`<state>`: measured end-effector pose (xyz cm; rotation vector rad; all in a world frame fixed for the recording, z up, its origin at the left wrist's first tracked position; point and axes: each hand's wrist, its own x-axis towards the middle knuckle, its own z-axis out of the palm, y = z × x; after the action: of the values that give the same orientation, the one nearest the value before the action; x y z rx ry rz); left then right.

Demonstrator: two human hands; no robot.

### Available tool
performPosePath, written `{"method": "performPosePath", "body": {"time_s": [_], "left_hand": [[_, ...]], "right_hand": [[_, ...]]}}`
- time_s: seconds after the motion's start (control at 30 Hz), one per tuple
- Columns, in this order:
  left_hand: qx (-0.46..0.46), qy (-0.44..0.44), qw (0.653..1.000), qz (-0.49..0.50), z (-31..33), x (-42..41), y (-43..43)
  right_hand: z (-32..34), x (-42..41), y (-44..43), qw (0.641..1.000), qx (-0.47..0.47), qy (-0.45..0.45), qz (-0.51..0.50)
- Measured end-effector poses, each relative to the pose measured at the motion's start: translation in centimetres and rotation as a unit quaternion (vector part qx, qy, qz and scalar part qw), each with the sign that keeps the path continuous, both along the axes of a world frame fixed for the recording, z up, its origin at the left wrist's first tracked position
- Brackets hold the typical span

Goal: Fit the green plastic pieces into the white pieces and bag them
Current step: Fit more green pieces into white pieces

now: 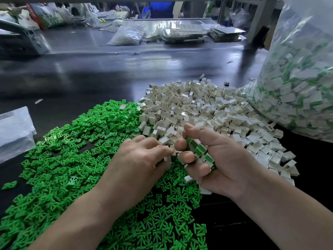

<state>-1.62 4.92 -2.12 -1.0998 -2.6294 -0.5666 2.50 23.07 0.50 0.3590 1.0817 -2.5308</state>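
Mid-run, a long way from done. Right hand (216, 159) is gripping a row of assembled pieces (200, 152), fingers curled round them, green showing inside the white shells; that handful is not yet bagged. Left hand (142, 156) is pinching a white piece (173, 152) at its fingertips, right up against the right hand's fingers. Can't tell if a green insert is going in, since the fingers are hiding it. Loose stock is sitting on the dark tabletop (90, 78): green pieces (72, 159) spreading from 6 to 10 o'clock of the hands, white pieces (207, 109) from 12 to 3 o'clock, with the piles touching at 12. Big clear bag (297, 87) is standing at 2 o'clock against the white pile, carrying a heavy load of fitted white-and-green parts, so I'm judging a good share is already bagged. Flat clear bag (14, 130) is lying at 9 o'clock and looks empty.
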Motion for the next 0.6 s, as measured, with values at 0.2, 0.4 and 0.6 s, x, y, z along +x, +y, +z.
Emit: {"method": "performPosePath", "body": {"time_s": [0.2, 0.4, 0.6], "left_hand": [[0.021, -0.016, 0.999, 0.021, 0.0, 0.1, -0.3], [0.058, 0.031, 0.996, 0.056, 0.2, -0.1, 0.0], [0.325, -0.108, 0.938, 0.050, 1.6, 1.3, -0.5]], "right_hand": [[0.0, 0.2, 0.1, 0.999, 0.016, 0.025, 0.026], [-0.1, 0.1, 0.2, 0.998, 0.034, 0.041, 0.046], [-0.4, 0.5, -0.1, 0.989, 0.067, 0.041, 0.123]]}}
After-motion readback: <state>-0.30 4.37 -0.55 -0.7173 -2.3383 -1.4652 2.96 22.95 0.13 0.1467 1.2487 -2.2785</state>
